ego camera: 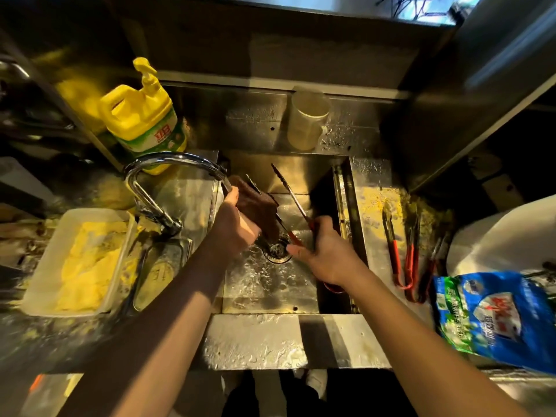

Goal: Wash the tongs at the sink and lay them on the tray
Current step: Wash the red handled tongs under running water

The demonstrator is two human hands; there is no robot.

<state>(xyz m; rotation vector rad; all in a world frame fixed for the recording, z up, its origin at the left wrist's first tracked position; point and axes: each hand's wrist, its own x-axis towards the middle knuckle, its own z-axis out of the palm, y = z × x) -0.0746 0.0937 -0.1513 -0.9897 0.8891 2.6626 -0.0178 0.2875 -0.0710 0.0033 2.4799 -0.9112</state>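
Note:
Over the steel sink my right hand grips a pair of red-handled metal tongs by the handle; their arms point up and away, spread apart. My left hand holds a dark brown cloth wrapped round the left arm of the tongs, just under the curved chrome faucet. The drain lies below both hands. More red-handled tongs lie on the wet steel counter right of the sink.
A yellow dish-soap jug stands behind the faucet and a clear plastic cup behind the sink. A white tray holding yellow material sits at the left. A blue-green bag lies at the right.

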